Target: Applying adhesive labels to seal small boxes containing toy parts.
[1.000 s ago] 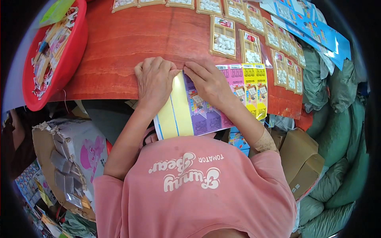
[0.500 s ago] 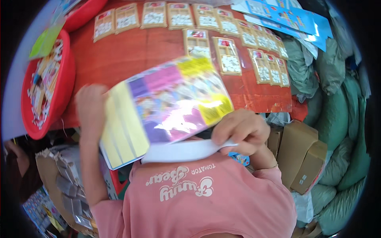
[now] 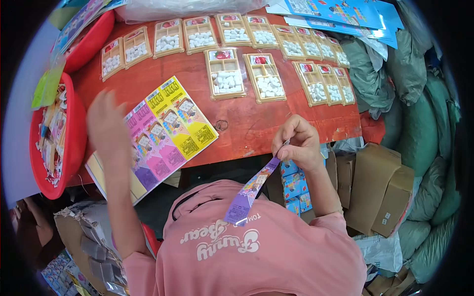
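My right hand (image 3: 300, 142) pinches the top end of a narrow purple sticker strip (image 3: 251, 192), which hangs slanting down in front of my pink shirt. A printed sticker sheet (image 3: 170, 123) with yellow, pink and purple columns lies tilted on the near left part of the red table, partly past its edge. Bare pale-yellow backing (image 3: 98, 172) shows at the sheet's left end. Over that end is my left hand (image 3: 108, 126), blurred by motion, its fingers stretched out and nothing visible in them. My left forearm hides part of the sheet.
Several small trays (image 3: 225, 74) of white pieces stand across the red table (image 3: 163, 69). A red basin (image 3: 71, 143) of scraps sits at left. Blue printed sheets (image 3: 335, 17) lie far right; cardboard boxes (image 3: 373, 182) and green sacks (image 3: 419, 138) are at right.
The sticker sheet has gone from raised before me to lying on the table. My right hand has moved slightly up with the strip, whose purple printed side now shows. My left hand has left the sheet's edge.
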Motion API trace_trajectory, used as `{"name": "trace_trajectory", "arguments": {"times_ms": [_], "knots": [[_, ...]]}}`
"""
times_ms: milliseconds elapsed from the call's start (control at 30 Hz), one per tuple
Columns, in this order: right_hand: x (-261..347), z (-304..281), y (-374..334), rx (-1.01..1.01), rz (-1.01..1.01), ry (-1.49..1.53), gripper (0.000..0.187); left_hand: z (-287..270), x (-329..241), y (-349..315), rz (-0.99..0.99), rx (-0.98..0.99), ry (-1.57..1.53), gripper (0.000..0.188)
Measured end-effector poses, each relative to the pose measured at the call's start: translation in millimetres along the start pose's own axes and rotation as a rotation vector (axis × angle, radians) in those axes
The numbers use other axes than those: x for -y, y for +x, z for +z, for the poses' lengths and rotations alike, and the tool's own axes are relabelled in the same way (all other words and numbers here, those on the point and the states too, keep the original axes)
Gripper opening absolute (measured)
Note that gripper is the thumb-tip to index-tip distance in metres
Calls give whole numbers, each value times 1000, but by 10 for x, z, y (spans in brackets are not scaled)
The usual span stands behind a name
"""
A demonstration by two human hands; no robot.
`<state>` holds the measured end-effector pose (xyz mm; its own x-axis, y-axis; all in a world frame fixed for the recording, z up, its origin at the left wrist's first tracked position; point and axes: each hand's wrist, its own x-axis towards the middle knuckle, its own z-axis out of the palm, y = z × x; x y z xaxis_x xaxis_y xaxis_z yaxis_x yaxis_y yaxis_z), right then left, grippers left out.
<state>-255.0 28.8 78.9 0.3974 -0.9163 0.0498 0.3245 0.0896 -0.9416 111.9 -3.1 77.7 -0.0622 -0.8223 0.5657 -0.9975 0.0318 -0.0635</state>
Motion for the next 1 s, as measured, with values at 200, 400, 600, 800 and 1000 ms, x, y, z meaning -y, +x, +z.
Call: {"name": "trace_trajectory", "arguments": {"times_ms": [200, 400, 600, 800, 1000], "knots": [[-71, 31, 1, -5, 19, 61, 35, 379, -1491, 589, 433, 115, -448, 38], [-134, -73, -109, -74, 33, 50, 33, 764, -1744, 571, 205, 290, -444, 74], [-178, -93, -87, -97, 50, 83, 32, 756, -1650, 437, 119, 419, -469, 78], [-178, -47, -62, -100, 17, 151, 32, 683, -1807, 147, 84, 333, -429, 76], [36, -35, -155, -113, -37, 220, 36, 291, -2074, -226, 174, 396, -438, 80]]}}
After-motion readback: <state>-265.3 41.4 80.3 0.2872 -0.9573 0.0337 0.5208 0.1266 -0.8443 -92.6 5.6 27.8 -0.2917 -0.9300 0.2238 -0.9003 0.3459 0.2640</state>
